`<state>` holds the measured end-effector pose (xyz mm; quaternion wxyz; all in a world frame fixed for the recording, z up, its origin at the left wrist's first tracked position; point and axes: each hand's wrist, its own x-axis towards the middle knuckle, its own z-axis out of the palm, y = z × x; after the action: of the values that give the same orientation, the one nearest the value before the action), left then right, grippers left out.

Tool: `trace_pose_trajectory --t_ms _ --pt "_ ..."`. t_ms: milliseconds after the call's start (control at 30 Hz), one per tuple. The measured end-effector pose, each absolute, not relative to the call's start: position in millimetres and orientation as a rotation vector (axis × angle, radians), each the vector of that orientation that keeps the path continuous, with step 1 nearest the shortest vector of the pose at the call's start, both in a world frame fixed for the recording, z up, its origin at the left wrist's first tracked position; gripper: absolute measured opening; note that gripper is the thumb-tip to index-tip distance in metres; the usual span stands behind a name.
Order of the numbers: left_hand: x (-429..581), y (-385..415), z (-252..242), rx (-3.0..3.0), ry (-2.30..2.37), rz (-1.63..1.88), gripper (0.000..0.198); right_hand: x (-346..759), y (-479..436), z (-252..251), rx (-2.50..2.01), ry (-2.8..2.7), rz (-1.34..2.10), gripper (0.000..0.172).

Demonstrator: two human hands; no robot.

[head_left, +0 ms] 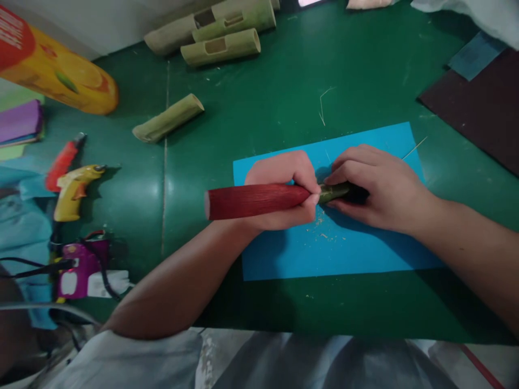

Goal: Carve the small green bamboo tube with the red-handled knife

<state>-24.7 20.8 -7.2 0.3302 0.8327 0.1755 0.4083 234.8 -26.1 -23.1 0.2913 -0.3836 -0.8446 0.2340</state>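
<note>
My left hand is closed round a tool with a thick red wooden handle. Its working end is hidden by my fingers, at the end of a green bamboo piece. My right hand grips that bamboo piece from the other side, with fingers and thumb curled about it and much of it covered. Both hands rest over a blue sheet, where small pale shavings lie scattered below the bamboo.
Cut bamboo tubes lie at the back, and a single one nearer. On the left are an orange bottle, a yellow glue gun, a red-handled tool and a purple power strip with cables. A dark sheet lies right.
</note>
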Motion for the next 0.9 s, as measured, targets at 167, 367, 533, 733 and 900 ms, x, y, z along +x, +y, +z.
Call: trace_pose_trajectory --t_ms 167,367,533,733,900 --pt "-24.1 26.0 -20.2 2.040 0.429 1.263 0.020 233.6 -26.4 -21.6 -1.055 -2.232 0.643 0.004" --pt "-27.9 25.2 -20.6 2.091 0.468 1.065 0.016 233.4 -27.5 -23.2 -1.025 -2.242 0.572 0.003" --pt "-30.6 24.9 -20.0 2.090 0.477 1.022 0.018 234.6 -26.6 -25.7 -0.968 -2.250 0.532 0.005" --pt "-30.1 23.5 -17.2 2.102 0.451 1.026 0.017 234.0 -26.8 -24.0 -1.032 -2.227 0.613 0.005" --pt "-27.3 21.3 -18.3 2.028 0.447 1.090 0.011 233.2 -27.1 -22.4 -1.049 -2.261 0.586 0.004"
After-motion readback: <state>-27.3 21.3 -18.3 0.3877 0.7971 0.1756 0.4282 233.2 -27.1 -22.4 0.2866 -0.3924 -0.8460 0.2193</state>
